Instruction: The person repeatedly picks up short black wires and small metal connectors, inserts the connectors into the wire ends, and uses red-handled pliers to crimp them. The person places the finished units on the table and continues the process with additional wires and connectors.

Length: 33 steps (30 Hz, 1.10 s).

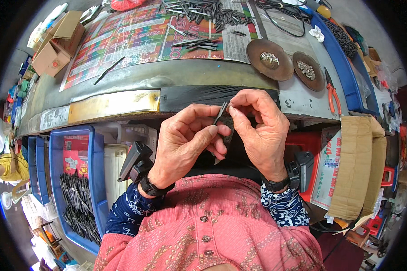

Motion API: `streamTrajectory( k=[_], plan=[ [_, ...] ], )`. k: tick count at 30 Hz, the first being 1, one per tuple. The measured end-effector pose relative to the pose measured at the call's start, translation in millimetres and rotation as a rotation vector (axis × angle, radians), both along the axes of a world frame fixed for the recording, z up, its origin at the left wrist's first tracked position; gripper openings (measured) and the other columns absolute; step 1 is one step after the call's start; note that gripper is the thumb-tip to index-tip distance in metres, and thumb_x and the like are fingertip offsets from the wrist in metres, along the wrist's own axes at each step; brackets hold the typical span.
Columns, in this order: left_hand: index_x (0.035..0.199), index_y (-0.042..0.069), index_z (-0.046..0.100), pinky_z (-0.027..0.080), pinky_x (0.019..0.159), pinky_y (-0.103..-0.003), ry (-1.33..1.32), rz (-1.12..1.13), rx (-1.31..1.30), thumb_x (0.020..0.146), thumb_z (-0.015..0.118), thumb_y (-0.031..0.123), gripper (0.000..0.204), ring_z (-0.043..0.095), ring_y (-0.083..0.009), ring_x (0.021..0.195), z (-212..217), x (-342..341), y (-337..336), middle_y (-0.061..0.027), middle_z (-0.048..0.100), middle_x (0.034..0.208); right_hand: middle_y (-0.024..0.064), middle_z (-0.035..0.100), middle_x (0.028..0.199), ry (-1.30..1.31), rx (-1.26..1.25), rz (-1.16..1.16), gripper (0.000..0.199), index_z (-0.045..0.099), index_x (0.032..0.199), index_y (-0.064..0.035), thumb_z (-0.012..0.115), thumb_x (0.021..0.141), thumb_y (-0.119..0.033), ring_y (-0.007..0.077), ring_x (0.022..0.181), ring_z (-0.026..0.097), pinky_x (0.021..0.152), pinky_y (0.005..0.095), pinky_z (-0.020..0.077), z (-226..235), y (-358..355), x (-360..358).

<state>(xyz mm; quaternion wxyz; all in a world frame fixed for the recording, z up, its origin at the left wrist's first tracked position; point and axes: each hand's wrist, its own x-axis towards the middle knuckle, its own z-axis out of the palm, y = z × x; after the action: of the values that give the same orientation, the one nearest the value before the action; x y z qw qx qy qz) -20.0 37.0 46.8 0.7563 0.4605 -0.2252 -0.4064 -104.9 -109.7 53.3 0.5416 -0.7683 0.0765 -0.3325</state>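
Note:
My left hand (187, 140) and my right hand (260, 131) meet close in front of my chest, below the workbench edge. Between them they pinch a thin dark metal strip (220, 114), its upper end sticking up between the left thumb and the right fingertips. A second dark piece shows under the left fingers, mostly hidden. Each wrist carries a black device on a strap.
A workbench (122, 101) spreads ahead, covered with colourful printed paper and several dark metal strips (212, 13). Two brown round dishes (270, 59) hold small metal parts. Orange-handled pliers (333, 95) lie at right. A blue crate (79, 189) of dark strips stands at lower left, cardboard boxes (59, 43) at far left.

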Motion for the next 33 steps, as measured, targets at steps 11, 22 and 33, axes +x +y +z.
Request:
streamTrajectory(
  k=[11, 22, 33],
  plan=[
    [0.125, -0.006, 0.051, 0.060, 0.065, -0.031, -0.068, 0.019, 0.039, 0.096, 0.052, -0.002, 0.029, 0.068, -0.0188, 0.073, -1.7, -0.2, -0.2, -0.0167, 0.067, 0.100, 0.0022, 0.061, 0.095, 0.021, 0.006, 0.003, 0.014, 0.060, 0.099, 0.0020, 0.063, 0.086, 0.007, 0.0061, 0.084, 0.058, 0.075, 0.0206, 0.0481, -1.2, 0.0, -0.4],
    [0.120, -0.003, 0.058, 0.055, 0.063, -0.022, -0.490, 0.220, 0.108, 0.091, 0.056, -0.009, 0.030, 0.064, -0.0082, 0.071, -11.4, -8.9, -5.3, -0.0082, 0.068, 0.091, 0.0030, 0.063, 0.094, 0.013, -0.055, -0.069, 0.021, 0.058, 0.105, 0.0005, 0.065, 0.086, 0.006, 0.0087, 0.085, 0.060, 0.075, 0.0235, 0.0498, -2.8, 4.5, -0.8],
    [0.121, -0.003, 0.058, 0.055, 0.062, -0.022, -0.505, 0.193, 0.118, 0.091, 0.054, -0.009, 0.030, 0.064, -0.0087, 0.070, -14.2, -8.2, -5.6, -0.0080, 0.068, 0.091, 0.0045, 0.064, 0.095, 0.003, 0.119, 0.002, 0.027, 0.056, 0.108, 0.0015, 0.068, 0.085, 0.005, 0.0094, 0.088, 0.061, 0.078, 0.0226, 0.0503, -4.9, -0.9, -1.2]
  ],
)
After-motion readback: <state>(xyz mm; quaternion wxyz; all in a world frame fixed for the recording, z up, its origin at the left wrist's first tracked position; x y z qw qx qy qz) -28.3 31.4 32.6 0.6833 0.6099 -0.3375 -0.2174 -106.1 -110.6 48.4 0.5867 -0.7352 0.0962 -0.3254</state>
